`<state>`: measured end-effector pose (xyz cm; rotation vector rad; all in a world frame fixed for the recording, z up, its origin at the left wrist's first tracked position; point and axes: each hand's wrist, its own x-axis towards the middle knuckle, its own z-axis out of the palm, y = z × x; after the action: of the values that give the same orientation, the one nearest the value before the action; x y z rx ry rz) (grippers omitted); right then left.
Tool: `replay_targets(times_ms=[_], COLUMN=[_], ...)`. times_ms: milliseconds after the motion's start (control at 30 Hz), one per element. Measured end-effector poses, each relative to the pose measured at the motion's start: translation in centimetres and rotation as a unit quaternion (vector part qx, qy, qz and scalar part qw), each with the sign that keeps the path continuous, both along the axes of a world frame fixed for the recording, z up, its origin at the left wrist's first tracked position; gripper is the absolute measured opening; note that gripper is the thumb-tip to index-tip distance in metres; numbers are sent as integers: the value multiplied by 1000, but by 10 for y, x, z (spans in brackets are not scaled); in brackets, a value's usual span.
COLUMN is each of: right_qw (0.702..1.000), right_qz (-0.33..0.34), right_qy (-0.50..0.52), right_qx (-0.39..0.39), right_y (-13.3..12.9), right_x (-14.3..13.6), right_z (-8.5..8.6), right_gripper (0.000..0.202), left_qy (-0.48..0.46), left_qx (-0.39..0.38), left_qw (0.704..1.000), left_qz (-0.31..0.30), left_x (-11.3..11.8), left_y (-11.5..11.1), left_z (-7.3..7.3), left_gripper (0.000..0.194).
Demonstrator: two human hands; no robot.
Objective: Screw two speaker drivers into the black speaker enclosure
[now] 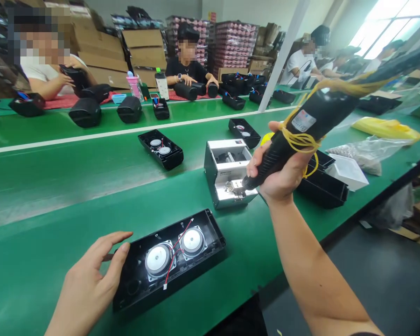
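Note:
My right hand [283, 170] is wrapped round a black power screwdriver [322, 114] with yellow cord tied about it. The tool's tip is at the front of a silver and black screw feeder [227, 175]. Below it on the green bench lies an open black speaker housing [140, 266] with two round silver speakers [157, 259] and red wires. My left hand [98, 275] is at the housing's left end, thumb and fingers apart, the fingertips at its upper left edge. Whether they press on it is unclear.
Two more open housings [161, 150] lie on the green belt [73, 163]. Black casings [322, 186], a white tray [348, 171] and a plastic bag [367, 154] stand right of the feeder. Several people work across the belt, near a slanted white post [283, 56].

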<state>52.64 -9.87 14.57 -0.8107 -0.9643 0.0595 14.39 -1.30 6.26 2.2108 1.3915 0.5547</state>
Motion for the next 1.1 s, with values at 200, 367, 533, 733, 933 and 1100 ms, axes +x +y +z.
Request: replay_targets(times_ms=[200,367,533,733,933,1100], right_qw=[1000,1000,1000,1000,999,999], right_qz=[-18,11,5,6,9,12], right_qy=[-8,6,1,-1,17,25], right_qx=[-14,-1,-11,-19,-35,-45], right_y=[-3,-2,-1,-1,-4,-14], right_x=[0,-1,0,1,2,-3], right_z=[8,4,0,-1,2,3], right_gripper=[67,62,61,64,71,75], left_qy=[-51,-52,-22,21,77,103], left_qx=[122,152,164,171,169,152], left_qw=[986,970,957,938,920,921], left_qz=[-103,-181,-239,-302,-344,-343], left_x=[19,35,45,57,66,69], left_y=[-14,-22,-24,-27,-35,-38], left_z=[12,19,20,26,28,17], left_gripper=[24,22,24,29,50,54])
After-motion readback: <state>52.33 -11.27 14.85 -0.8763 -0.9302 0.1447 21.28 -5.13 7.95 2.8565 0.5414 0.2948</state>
